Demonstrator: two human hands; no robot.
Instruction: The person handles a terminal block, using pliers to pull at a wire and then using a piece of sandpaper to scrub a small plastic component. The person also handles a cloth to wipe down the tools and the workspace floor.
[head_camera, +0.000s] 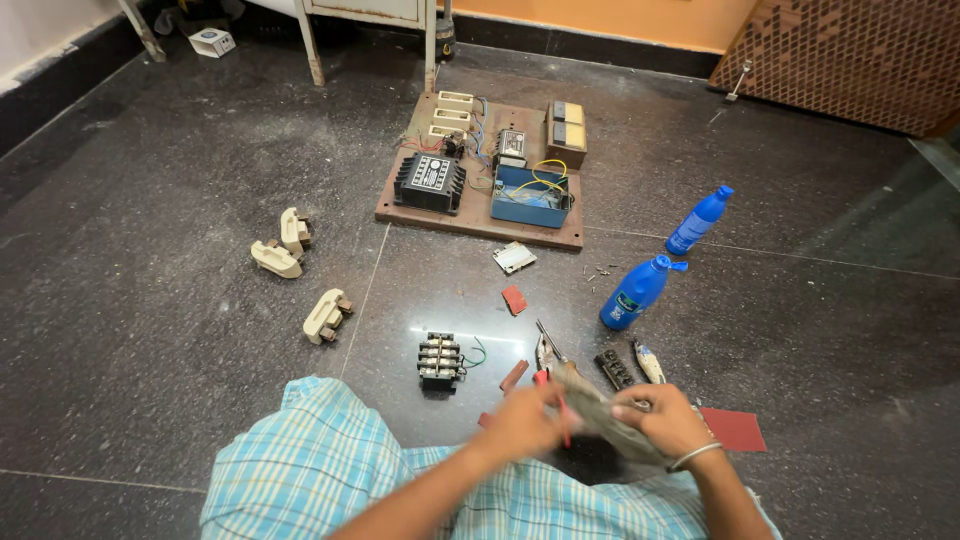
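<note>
The grey-green, cloth-like piece sits low in the middle of your view, held above your lap between both of your hands, and it is blurred, so what it is made of cannot be told. Your right hand has its grip wrapped over the right end of that piece, fingers curled down on it, with a metal bangle on the wrist. Your left hand has its grip pressed together around a red-handled tool at the piece's left end, touching the piece; how the fingers lie is too smeared to say more. Just beyond your hands on the dark stone floor lie pliers, a small black terminal strip and a pale-handled tool. A red sheet lies just beside your right wrist. To the left of the pliers stands a black contactor block with a green wire. Farther out, two blue bottles lie on the right, and three cream fuse carriers lie well apart on the left. At the far end rests a wooden board carrying a black unit, a blue box and cream holders. Your checked blue garment fills the bottom of the view.
</note>
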